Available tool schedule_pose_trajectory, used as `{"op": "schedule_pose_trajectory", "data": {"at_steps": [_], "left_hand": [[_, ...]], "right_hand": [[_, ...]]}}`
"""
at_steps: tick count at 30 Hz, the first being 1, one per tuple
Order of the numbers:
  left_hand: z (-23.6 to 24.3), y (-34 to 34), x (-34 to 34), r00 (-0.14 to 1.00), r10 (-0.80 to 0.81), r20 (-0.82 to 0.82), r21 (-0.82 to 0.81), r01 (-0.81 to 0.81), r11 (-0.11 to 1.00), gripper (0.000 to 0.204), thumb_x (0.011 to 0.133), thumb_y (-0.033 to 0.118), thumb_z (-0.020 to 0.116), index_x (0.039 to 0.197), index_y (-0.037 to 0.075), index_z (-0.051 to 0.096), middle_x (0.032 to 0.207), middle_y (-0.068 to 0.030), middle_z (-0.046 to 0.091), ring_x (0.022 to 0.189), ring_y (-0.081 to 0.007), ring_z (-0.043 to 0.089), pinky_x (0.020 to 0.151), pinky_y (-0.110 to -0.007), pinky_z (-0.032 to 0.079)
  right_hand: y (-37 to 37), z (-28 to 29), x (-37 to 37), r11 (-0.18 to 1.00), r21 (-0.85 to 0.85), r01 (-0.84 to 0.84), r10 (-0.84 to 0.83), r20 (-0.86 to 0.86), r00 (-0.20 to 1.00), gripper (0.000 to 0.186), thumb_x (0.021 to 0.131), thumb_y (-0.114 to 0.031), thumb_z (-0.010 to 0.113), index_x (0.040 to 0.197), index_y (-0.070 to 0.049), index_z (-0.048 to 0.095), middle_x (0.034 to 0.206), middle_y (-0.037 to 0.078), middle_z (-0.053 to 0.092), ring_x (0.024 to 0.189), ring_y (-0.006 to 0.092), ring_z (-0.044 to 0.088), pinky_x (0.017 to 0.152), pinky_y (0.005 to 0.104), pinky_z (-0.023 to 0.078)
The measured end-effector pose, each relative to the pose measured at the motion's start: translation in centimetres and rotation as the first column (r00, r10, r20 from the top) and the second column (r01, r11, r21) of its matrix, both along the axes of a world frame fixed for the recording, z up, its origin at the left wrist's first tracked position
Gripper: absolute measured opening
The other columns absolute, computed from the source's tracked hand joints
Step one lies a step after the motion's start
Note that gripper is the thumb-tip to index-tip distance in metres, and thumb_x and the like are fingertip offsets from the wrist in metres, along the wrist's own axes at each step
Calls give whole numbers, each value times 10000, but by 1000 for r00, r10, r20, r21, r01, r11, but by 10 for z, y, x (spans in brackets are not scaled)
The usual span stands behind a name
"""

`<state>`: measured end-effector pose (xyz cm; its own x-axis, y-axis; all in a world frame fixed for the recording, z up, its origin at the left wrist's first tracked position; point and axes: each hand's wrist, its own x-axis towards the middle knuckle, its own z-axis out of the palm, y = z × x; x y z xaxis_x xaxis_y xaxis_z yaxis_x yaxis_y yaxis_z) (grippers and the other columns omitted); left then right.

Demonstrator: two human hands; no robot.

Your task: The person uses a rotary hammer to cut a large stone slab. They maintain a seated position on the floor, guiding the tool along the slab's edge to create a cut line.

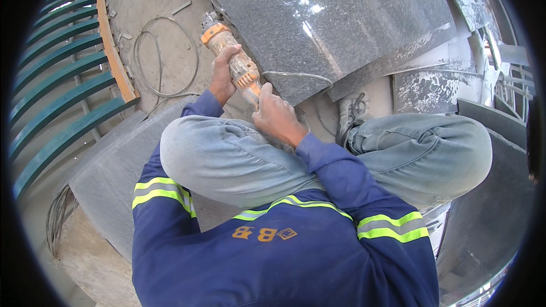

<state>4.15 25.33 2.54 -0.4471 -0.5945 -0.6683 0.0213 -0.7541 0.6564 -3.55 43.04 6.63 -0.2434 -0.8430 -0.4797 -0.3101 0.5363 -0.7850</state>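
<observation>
An orange and grey, dust-coated angle grinder (243,69) is held in both my hands, its head up at the left edge of a polished dark stone slab (352,17). Around the middle of its body my left hand (223,75) is wrapped, thumb on top. My right hand (277,115) grips the rear handle end, close above my left knee. The grinder's disc is mostly hidden by its head, so I cannot tell whether it touches the slab.
A grey cable (196,57) loops on the dusty floor to the left. Beyond it stands a green-barred railing (62,88) with an orange edge. More stone slabs (438,88) lie at the right, and another slab (122,176) is beside my left leg. My shoe (348,115) rests below the polished slab.
</observation>
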Motion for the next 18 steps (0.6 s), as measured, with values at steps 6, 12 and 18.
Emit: {"op": "schedule_pose_trajectory", "data": {"at_steps": [6,12,18], "left_hand": [[0,-4,-2,1000,-12,-13,-13,12,1000,344,849,265,686,1028,21,523,819,-146,620,666,-261,676,619,-403,611],[13,8,0,1000,-24,0,9,24,1000,333,858,258,681,1036,25,522,824,-144,622,684,-263,683,633,-396,618],[21,17,0,999,-36,-16,-11,36,999,308,869,244,675,1035,34,522,829,-139,626,689,-256,684,641,-404,617]], "right_hand": [[-5,-12,2,1000,-15,3,-3,-7,1000,374,795,-113,650,1045,19,405,928,353,664,911,524,669,822,578,523],[6,2,3,999,35,-3,3,10,1000,364,803,-124,645,1042,16,408,921,348,667,908,513,674,813,574,521],[13,5,6,1000,31,-4,4,6,1000,366,803,-127,649,1035,13,402,896,340,666,888,503,679,798,572,525]]}}
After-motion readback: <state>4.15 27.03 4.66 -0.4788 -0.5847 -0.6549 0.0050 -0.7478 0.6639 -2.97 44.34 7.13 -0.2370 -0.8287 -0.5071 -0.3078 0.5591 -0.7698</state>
